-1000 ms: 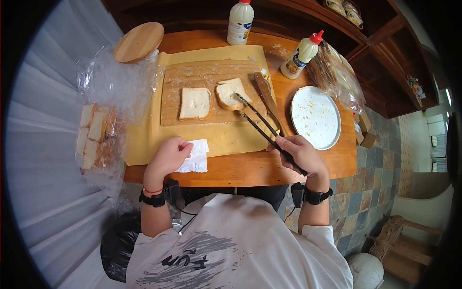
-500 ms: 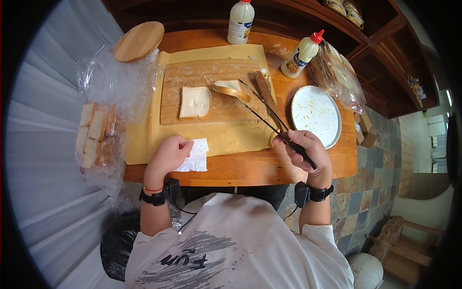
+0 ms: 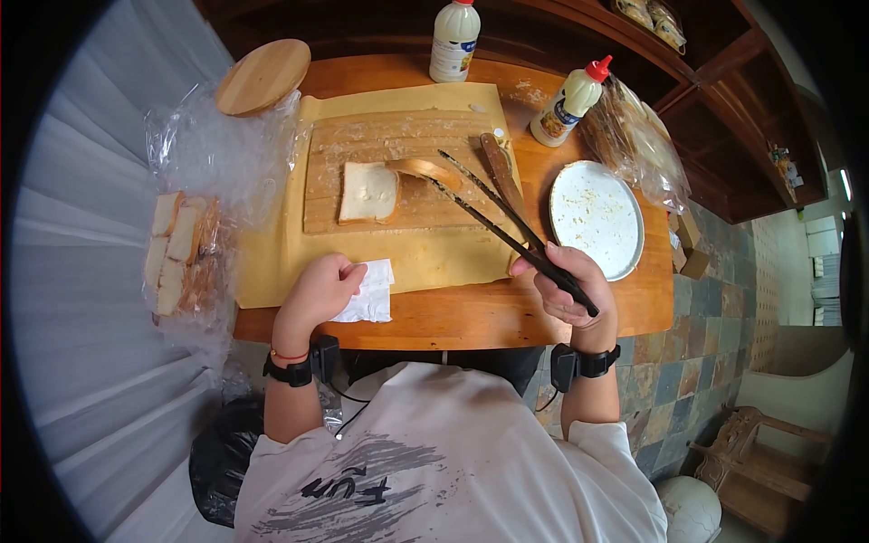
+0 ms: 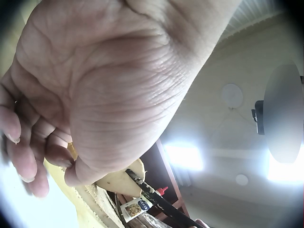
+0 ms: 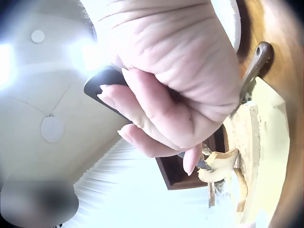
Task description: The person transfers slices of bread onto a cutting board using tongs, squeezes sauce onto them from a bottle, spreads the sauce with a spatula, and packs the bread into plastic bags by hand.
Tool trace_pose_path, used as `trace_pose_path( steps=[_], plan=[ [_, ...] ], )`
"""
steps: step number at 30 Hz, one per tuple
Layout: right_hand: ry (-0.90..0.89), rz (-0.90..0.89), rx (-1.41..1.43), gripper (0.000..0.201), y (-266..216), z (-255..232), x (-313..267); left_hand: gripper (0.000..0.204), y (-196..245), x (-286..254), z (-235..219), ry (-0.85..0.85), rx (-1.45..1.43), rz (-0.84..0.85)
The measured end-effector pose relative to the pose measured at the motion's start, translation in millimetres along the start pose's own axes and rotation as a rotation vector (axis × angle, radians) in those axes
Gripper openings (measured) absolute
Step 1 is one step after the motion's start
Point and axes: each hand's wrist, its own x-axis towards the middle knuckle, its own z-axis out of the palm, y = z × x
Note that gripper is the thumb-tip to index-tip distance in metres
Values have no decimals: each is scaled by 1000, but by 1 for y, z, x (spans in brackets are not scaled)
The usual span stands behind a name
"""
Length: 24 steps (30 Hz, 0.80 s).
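My right hand (image 3: 575,285) grips black tongs (image 3: 520,237). At their tips a slice of bread (image 3: 424,167) is tilted up, its crust edge showing in the head view. Its left end overlaps the corner of a second slice (image 3: 369,192), which lies flat on the wooden board (image 3: 339,140). In the right wrist view one tong tip presses against the tilted slice (image 5: 222,167). My left hand (image 3: 319,288) rests by a white paper napkin (image 3: 369,294) at the table's front, fingers loosely curled with nothing visible between them in the left wrist view.
A wooden-handled tool (image 3: 502,172) lies along the board's right side. Further right are a round white plate (image 3: 593,213) with crumbs and a red-capped sauce bottle (image 3: 561,109). Another bottle (image 3: 453,45) stands behind. Bagged bread slices (image 3: 181,244) lie left, near a round wooden board (image 3: 262,77).
The right slice, earlier lying on the board, has tipped up with the tongs and shifted left toward the other slice. My left hand has stayed in place.
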Motion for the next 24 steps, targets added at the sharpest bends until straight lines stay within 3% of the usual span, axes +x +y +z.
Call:
trace_pose_path(
  steps=[4,8,13,24],
  plan=[
    [-79,27,257,51,4,-10,4,35,1,0,1,0,-4,-10],
    [-48,9,226,52,0,-11,6,34,6,-2,-1,11,2,-12],
    [245,-36,-135,49,-4,6,10,34,5,-2,1,10,-2,-7],
    [422,-117,-399,43,-5,22,12,34,1,-1,2,18,-4,2]
  ],
)
